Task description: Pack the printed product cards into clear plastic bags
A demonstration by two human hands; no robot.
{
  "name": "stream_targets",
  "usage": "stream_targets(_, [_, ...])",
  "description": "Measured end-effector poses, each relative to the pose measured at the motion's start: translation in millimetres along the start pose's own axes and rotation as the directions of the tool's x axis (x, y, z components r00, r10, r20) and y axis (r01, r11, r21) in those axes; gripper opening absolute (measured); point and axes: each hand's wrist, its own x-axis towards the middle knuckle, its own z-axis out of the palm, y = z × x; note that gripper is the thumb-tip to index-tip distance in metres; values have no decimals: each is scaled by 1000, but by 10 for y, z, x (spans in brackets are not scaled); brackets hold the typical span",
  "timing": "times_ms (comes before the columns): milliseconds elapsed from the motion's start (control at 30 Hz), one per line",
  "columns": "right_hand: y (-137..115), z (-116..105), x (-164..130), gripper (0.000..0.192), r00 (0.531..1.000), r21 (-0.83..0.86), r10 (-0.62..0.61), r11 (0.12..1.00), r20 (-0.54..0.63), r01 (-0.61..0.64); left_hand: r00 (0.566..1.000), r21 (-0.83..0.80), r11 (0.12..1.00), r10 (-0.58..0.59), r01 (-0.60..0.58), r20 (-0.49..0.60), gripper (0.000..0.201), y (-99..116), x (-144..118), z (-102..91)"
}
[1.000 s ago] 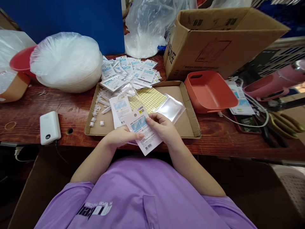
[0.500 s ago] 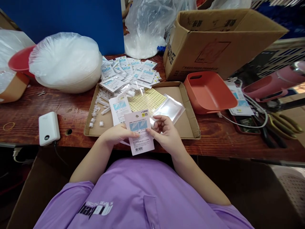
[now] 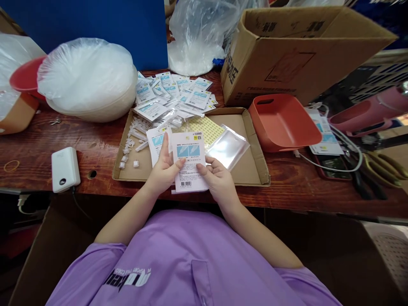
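Both hands hold a white printed card [image 3: 190, 161] with a blue picture and a barcode, upright over the near edge of a flat cardboard tray [image 3: 251, 165]. My left hand [image 3: 163, 168] grips its left side, thumb on the front. My right hand [image 3: 218, 178] pinches its right side. Behind the card in the tray lie another white card [image 3: 155, 142], a yellow label sheet [image 3: 208, 127] and clear plastic sleeves [image 3: 228, 146]. Small white plastic parts [image 3: 129, 151] are scattered at the tray's left.
A heap of packed cards [image 3: 174, 95] lies behind the tray. A bagged white bowl [image 3: 87, 80] stands at left, a white power bank [image 3: 65, 169] nearer. An orange bin [image 3: 282, 123], a big cardboard box [image 3: 296, 51], cables and pliers [image 3: 379, 170] are at right.
The card turned from tilted to upright and moved up, away from my body. My left fingers spread up along its left edge; my right hand shifted onto its lower right side.
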Motion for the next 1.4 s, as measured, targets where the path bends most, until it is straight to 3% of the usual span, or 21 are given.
stream_targets(100, [-32, -10, 11, 35, 1000, 30, 10, 999, -11, -10, 1000, 2, 1000, 21, -21, 8, 87, -31, -2, 2])
stream_targets(267, [-135, -60, -10, 63, 984, 52, 54, 997, 168, -64, 996, -5, 999, 39, -39, -77, 61, 15, 10, 4])
stream_targets(400, [-118, -50, 21, 48, 1000, 7, 15, 1000, 9, -15, 999, 63, 998, 18, -15, -38, 43, 47, -31, 51])
stream_targets(533, [-48, -9, 67, 45, 994, -43, -38, 998, -104, 34, 994, 134, 991, -26, 12, 103, 60, 48, -114, 83])
stream_targets(633, [-3, 3, 69, 49, 989, -75, -95, 993, -115, 87, 981, 179, 983, -60, 27, 183, 71, 49, -148, 78])
stream_targets(800, [1, -7, 44, 78, 980, -63, -198, 978, 34, 200, 993, 182, 983, -50, 30, 104, 59, 83, -118, 70])
stream_targets(900, [-46, -13, 39, 70, 971, -79, -231, 969, 61, 236, 995, 169, 985, -59, 44, 83, 58, 94, -108, 79])
stream_targets(1033, [-127, -30, 58, 50, 974, -133, -226, 964, 30, 228, 986, 181, 972, -162, 151, 49, 57, 99, -124, 80])
stream_targets(1133, [-164, -50, 94, 25, 975, -157, -221, 963, 8, 220, 985, 200, 970, -154, 136, 80, 71, 126, -133, 71])
stream_targets(1267, [-166, -63, 158, 28, 964, -150, -239, 964, -114, 221, 980, 156, 977, -166, 148, 111, 102, 170, -150, 56])
stream_targets(1400, [-150, -85, 200, 36, 917, -129, -303, 952, -260, 278, 986, 230, 960, -166, 156, 25, 96, 145, -159, -15])
